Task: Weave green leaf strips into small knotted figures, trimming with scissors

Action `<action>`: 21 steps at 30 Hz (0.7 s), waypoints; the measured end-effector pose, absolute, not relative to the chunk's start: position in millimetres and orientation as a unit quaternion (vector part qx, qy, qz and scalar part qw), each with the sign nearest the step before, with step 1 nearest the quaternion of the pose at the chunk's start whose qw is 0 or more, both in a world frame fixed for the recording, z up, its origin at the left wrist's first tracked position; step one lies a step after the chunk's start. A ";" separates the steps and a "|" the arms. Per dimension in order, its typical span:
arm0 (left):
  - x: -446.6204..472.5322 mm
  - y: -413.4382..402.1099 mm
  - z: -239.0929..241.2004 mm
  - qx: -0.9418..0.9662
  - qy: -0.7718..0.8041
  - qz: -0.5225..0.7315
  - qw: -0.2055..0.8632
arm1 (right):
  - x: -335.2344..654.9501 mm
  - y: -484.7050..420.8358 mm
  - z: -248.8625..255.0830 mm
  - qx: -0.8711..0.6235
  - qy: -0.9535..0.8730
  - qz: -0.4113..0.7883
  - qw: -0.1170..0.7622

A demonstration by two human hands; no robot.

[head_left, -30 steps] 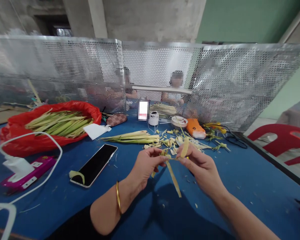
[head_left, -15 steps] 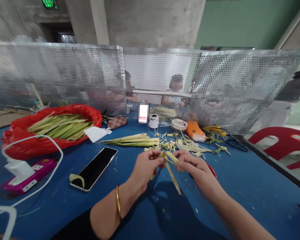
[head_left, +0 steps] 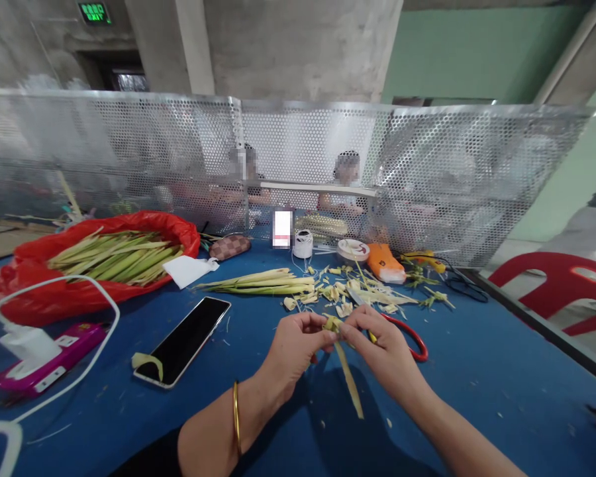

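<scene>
Between my hands is a pale yellow-green leaf strip, folded into a small bundle at the top, its long end hanging down over the table. My left hand, with a gold bangle at the wrist, pinches the bundle from the left. From the other side my right hand grips it between thumb and fingers. Red-handled scissors lie partly hidden behind my right hand. Beyond the hands are scattered leaf scraps and a bunch of long leaves.
A red plastic bag full of leaves stands at left, near a purple power strip with a white cable. A phone lies left of my hands. Behind are a string spool, a tape roll, an orange packet and a perforated metal screen.
Both hands have moved slightly lower and closer together around the folded leaf strip. More of the red scissors shows beside my right hand. The whole view has shifted slightly.
</scene>
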State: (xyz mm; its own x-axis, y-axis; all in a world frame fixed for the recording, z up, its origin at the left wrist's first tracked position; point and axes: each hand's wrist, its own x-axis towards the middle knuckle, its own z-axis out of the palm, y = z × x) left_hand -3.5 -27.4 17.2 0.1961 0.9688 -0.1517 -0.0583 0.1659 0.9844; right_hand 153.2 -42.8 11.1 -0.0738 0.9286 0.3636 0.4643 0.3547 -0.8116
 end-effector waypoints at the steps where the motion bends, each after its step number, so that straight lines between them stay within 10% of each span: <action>1: -2.7 -27.7 15.6 0.495 0.463 0.428 0.597 | 153.0 -42.8 10.5 -0.515 -0.681 0.259 0.452; 21: -0.3 -33.8 12.4 0.625 0.370 0.281 0.627 | 154.1 -37.6 18.1 -0.484 -0.496 0.448 0.565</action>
State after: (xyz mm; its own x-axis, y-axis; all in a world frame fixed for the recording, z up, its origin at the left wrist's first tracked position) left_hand -0.3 -33.8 12.4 0.5675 0.8155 -0.1134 0.1106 0.0610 0.9920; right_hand 154.1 -37.6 18.1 0.1060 0.9862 0.1272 -0.0252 0.1306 -0.9911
